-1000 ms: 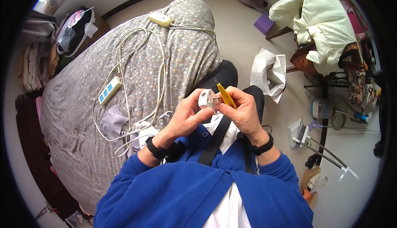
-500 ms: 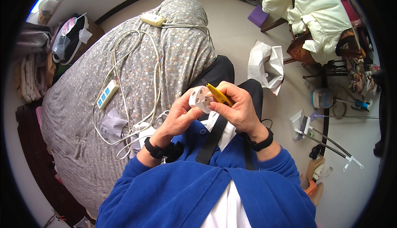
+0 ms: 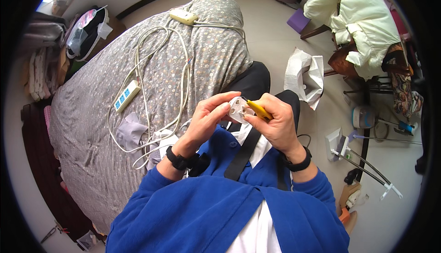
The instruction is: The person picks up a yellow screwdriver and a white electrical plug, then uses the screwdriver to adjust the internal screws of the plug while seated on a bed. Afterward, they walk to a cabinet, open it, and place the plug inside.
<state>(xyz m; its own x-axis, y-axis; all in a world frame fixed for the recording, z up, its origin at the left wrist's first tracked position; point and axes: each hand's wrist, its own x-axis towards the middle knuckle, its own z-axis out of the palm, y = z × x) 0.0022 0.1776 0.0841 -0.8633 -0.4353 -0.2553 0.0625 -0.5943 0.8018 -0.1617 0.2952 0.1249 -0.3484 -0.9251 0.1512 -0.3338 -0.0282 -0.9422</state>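
My left hand [image 3: 206, 119] is closed round the edge of a small white plastic electrical fitting [image 3: 236, 109], roughly round with several round recesses on its face. In my right hand [image 3: 277, 120] is a slim yellow tool [image 3: 260, 110], its dark end lying close to the fitting's upper edge. I cannot make out the kind of tool. My right thumb presses near the fitting's right side. Both hands meet above my lap, and fingers hide part of the fitting and the tool.
Left of me, a flowered bedspread [image 3: 92, 129] carries a white power strip with blue sockets [image 3: 127, 96], a cream power strip [image 3: 183, 17], looped white cable [image 3: 187, 76] and grey cloth [image 3: 131, 130]. A crumpled white paper bag [image 3: 305, 76] stands on the floor, near a chair under a pale quilt [image 3: 363, 28].
The whole view has shifted a little to the right. The fitting's face has turned more upward, and the yellow tool's end now sits lower against its upper edge.
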